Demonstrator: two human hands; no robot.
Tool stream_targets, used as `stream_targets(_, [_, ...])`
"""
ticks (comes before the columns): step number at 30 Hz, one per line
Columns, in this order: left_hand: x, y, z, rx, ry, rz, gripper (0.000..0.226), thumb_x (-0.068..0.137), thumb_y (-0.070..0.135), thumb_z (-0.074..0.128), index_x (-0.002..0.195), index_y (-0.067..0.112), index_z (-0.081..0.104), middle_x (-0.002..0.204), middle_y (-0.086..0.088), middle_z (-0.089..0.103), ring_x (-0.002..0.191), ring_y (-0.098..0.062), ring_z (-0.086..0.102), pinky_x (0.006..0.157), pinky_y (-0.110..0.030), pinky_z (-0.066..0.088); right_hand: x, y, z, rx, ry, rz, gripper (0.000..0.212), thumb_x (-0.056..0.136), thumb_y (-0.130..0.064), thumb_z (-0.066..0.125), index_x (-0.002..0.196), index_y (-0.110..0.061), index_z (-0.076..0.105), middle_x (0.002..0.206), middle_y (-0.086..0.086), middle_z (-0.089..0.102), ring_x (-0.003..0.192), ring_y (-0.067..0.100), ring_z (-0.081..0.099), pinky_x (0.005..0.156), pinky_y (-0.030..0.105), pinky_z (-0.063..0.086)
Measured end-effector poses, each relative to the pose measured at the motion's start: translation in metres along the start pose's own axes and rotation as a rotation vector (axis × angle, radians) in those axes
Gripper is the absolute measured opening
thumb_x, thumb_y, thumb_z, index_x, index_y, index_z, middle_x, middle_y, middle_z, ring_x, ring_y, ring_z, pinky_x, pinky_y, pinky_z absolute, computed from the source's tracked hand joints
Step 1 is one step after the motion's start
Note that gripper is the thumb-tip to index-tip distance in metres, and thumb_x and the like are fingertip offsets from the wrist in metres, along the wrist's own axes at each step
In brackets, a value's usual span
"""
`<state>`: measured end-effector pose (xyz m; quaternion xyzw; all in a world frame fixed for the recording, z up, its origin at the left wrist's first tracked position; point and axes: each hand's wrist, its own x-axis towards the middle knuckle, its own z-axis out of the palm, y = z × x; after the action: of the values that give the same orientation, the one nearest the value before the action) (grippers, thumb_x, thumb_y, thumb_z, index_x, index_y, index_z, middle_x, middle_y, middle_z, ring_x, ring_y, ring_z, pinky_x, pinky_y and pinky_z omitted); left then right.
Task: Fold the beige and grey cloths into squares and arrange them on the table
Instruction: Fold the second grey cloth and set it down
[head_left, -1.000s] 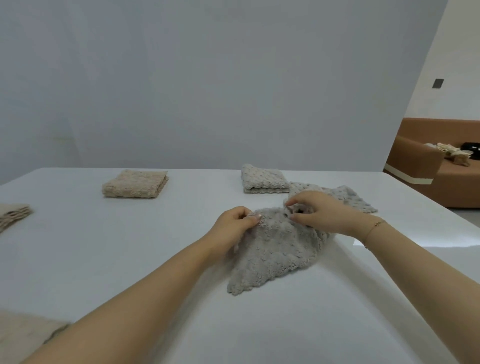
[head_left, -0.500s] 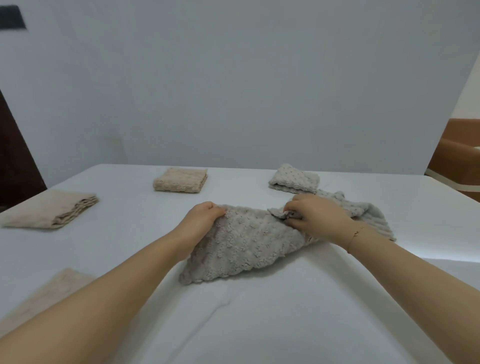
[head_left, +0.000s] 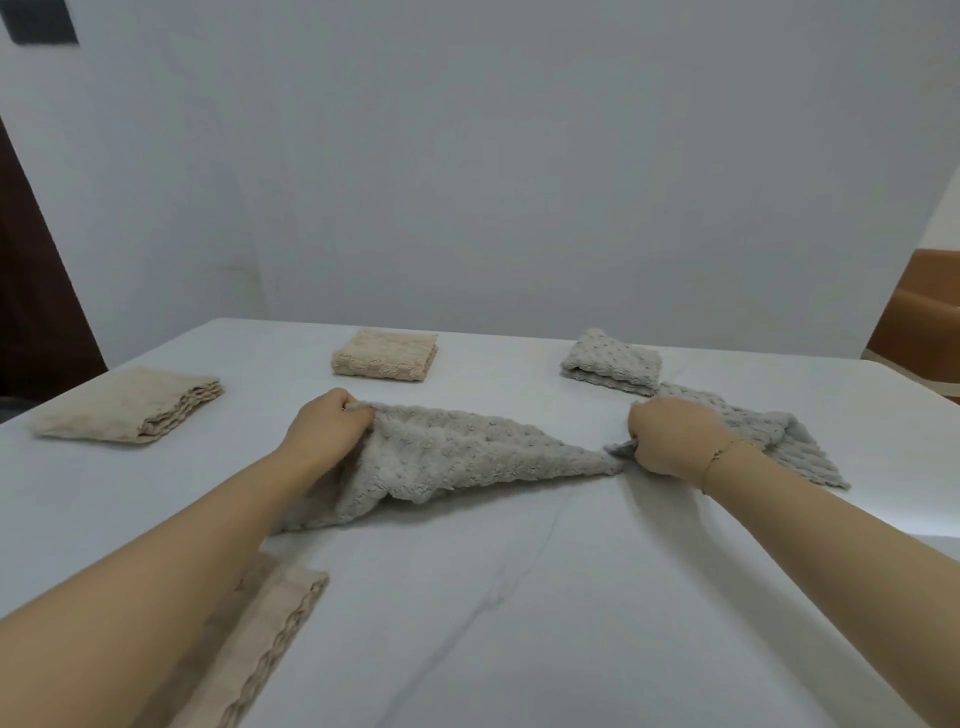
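Note:
A grey textured cloth (head_left: 467, 457) lies stretched across the middle of the white table (head_left: 519, 623). My left hand (head_left: 332, 431) grips its left corner. My right hand (head_left: 670, 441) pinches its right corner. A second loose grey cloth (head_left: 795, 452) lies behind and under my right wrist. A folded grey cloth (head_left: 613, 361) sits at the back right. A folded beige cloth (head_left: 384, 353) sits at the back centre. Another folded beige cloth (head_left: 135, 410) is at the left. A beige cloth (head_left: 260, 639) lies near the front left, partly under my left forearm.
A plain pale wall (head_left: 467, 182) stands behind the table. A brown sofa (head_left: 914, 332) shows at the far right edge. A dark panel (head_left: 31, 291) stands at the far left.
My hands have moved apart, pulling the grey cloth from a bunched heap into a long stretched shape. The view has swung left, showing more beige cloths.

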<state>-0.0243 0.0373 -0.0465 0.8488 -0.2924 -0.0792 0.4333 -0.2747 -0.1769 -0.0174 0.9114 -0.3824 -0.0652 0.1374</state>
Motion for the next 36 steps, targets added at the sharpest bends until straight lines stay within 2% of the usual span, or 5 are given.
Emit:
stream_targets(7, [0.015,0.014,0.004,0.241,0.037,0.205,0.031,0.084,0.026,0.059,0.113,0.022,0.053,0.117,0.007,0.056,0.11,-0.017,0.052,0.098,-0.04,0.04,0.016,-0.024,-0.022,0.514,-0.004,-0.088,0.02,0.083,-0.027,0.058,0.095,-0.018,0.072,0.096,-0.002,0.071,0.086,0.015,0.064,0.077,0.03,0.054])
stream_targets(14, [0.035,0.023,0.045,0.224,-0.27,0.189,0.048,0.085,0.054,0.057,0.116,0.018,0.06,0.117,0.002,0.059,0.111,-0.021,0.055,0.098,-0.041,0.044,0.043,-0.053,-0.031,0.507,-0.211,-0.164,0.038,0.076,-0.04,0.074,0.107,-0.019,0.064,0.096,-0.007,0.057,0.09,0.013,0.053,0.076,0.026,0.043])
stream_targets(18, [0.037,-0.003,0.057,0.23,-0.198,0.22,0.03,0.08,0.059,0.06,0.085,0.029,0.063,0.101,0.004,0.062,0.1,-0.019,0.055,0.088,-0.037,0.045,0.053,-0.059,-0.02,0.5,-0.279,-0.165,0.036,0.074,-0.037,0.074,0.102,-0.018,0.063,0.091,-0.005,0.06,0.079,0.012,0.054,0.067,0.026,0.043])
stream_targets(27, [0.032,-0.006,0.047,-0.099,-0.174,0.274,0.019,0.093,0.035,0.055,0.092,0.016,0.049,0.059,0.003,0.046,0.053,-0.01,0.039,0.052,-0.026,0.029,0.071,-0.058,-0.015,0.689,-0.289,-0.282,0.026,0.073,-0.033,0.076,0.072,-0.02,0.053,0.066,-0.004,0.055,0.057,0.015,0.046,0.054,0.026,0.037])
stream_targets(36, [0.039,0.002,0.005,-0.701,-0.243,-0.074,0.048,0.085,0.054,0.057,0.104,0.01,0.06,0.104,-0.013,0.069,0.092,-0.026,0.067,0.082,-0.038,0.051,0.061,-0.039,-0.037,1.198,-0.241,-0.385,0.04,0.068,-0.034,0.083,0.089,-0.004,0.068,0.079,0.008,0.064,0.071,0.016,0.054,0.065,0.025,0.038])
